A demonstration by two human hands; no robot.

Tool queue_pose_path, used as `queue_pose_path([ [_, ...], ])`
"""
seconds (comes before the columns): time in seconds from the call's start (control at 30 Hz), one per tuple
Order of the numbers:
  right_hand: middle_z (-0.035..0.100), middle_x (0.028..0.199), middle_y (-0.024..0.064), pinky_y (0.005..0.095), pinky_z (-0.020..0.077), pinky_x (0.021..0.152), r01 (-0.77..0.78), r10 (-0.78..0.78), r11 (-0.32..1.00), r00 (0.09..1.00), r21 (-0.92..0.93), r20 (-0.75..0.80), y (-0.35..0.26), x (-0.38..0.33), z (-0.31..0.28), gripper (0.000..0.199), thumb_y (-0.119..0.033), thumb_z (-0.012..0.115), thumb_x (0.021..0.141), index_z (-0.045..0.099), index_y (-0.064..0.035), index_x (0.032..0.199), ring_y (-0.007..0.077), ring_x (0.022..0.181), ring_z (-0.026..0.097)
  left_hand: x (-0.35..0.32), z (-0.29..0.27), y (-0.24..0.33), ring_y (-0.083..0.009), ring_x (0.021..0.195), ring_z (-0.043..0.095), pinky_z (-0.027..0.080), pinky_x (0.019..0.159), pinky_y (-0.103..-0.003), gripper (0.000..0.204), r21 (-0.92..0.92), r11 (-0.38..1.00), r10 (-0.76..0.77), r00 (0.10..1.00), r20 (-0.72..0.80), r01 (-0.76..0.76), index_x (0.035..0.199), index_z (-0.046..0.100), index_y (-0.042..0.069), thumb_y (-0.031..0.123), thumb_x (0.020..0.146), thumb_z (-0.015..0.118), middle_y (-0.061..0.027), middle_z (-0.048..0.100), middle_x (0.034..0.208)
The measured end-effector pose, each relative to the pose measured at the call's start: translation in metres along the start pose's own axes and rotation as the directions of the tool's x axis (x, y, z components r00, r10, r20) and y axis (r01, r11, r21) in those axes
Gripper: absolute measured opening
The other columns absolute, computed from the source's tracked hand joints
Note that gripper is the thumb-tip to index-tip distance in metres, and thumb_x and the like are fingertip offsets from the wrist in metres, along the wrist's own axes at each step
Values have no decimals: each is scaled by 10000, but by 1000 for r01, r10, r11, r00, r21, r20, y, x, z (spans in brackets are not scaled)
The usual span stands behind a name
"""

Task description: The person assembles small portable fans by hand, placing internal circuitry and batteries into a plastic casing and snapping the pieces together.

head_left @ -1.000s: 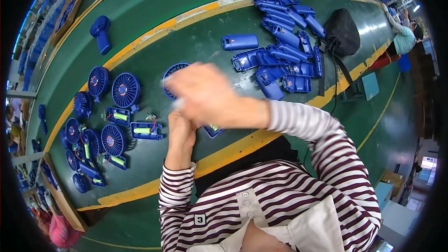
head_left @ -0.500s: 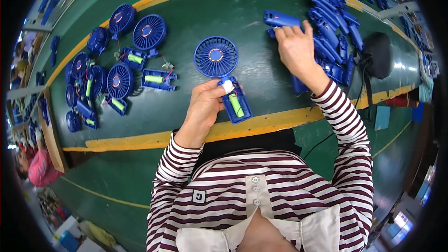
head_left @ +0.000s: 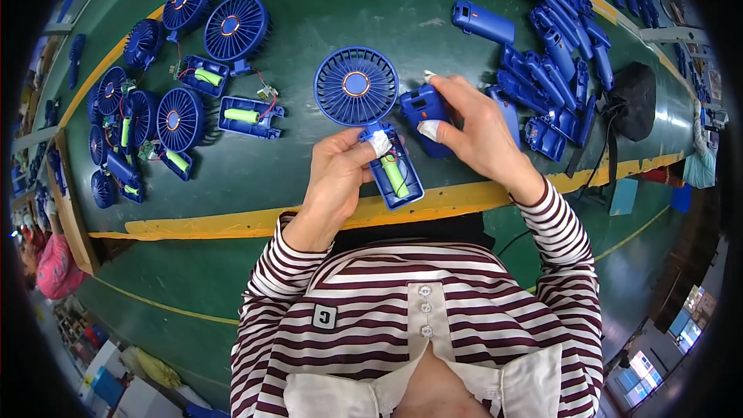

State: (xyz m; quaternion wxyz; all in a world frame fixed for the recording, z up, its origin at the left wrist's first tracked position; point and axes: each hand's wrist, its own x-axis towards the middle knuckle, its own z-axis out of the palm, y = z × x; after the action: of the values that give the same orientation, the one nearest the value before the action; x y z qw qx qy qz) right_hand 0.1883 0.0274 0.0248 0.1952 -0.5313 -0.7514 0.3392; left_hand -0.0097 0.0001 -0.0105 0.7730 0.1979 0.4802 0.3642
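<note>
My left hand [head_left: 337, 170] grips a small blue handheld fan [head_left: 357, 87] by its neck. The fan's handle lies open toward me, and a light green battery [head_left: 395, 177] and thin wires show inside. Close on its right, my right hand [head_left: 481, 130] pinches a blue handle cover [head_left: 424, 118] between thumb and fingers. The cover is held beside the fan's handle, apart from the battery. White wrapping covers some fingertips of both hands.
Several blue fans [head_left: 179, 120] with open handles and green batteries lie on the left. Several blue covers [head_left: 554, 40] are heaped on the right, with a single cover [head_left: 484, 22] nearby. Behind the heap stands a black object [head_left: 633, 101] with a cable. A yellow edge [head_left: 309, 222] borders the green table.
My right hand has come from the heap toward the fan, bringing a blue handle cover with it. My left hand still holds the fan in about the same place.
</note>
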Motion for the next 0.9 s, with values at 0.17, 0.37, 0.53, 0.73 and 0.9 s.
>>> queue_pose_path([
  [0.17,507,1102,186,386,448,796,-29,-62,894,980,-446,-188,-9,-26,13,587,-137,732,597,498,39,1106,349,947,511,-1,0,2,-272,846,639,536,744,-369,225,-51,999,-11,1000,11,11,1020,538,-89,43,844,490,-202,624,954],
  [0.37,517,1103,206,376,461,792,-80,-3,860,987,-504,-162,-18,-31,35,610,-141,733,578,495,62,1102,342,925,519,0,1,-2,-254,859,636,537,742,-367,229,-66,997,-31,999,28,32,1026,542,-84,37,839,490,-191,625,964],
  [0.53,536,1091,206,368,472,775,-105,6,810,985,-576,-171,-19,-40,47,587,-101,710,565,499,65,1088,333,901,533,-1,0,-9,-227,878,629,527,754,-353,230,-52,998,-43,998,53,46,1044,554,-54,52,845,507,-157,628,977],
  [0.73,539,857,156,365,475,683,-99,-38,866,965,-490,-261,-14,-31,37,512,-125,675,587,529,43,1048,313,809,550,-2,-1,-11,-227,879,628,523,765,-360,231,-83,995,-48,996,68,54,1045,551,-50,65,849,510,-151,626,981],
  [0.9,534,805,173,388,472,605,-254,214,956,947,-147,-239,-42,-40,8,535,-157,655,617,506,74,1076,335,668,565,-3,2,-8,-214,867,629,522,754,-348,255,-103,993,-50,997,65,56,1033,553,-40,148,865,514,-143,628,974],
])
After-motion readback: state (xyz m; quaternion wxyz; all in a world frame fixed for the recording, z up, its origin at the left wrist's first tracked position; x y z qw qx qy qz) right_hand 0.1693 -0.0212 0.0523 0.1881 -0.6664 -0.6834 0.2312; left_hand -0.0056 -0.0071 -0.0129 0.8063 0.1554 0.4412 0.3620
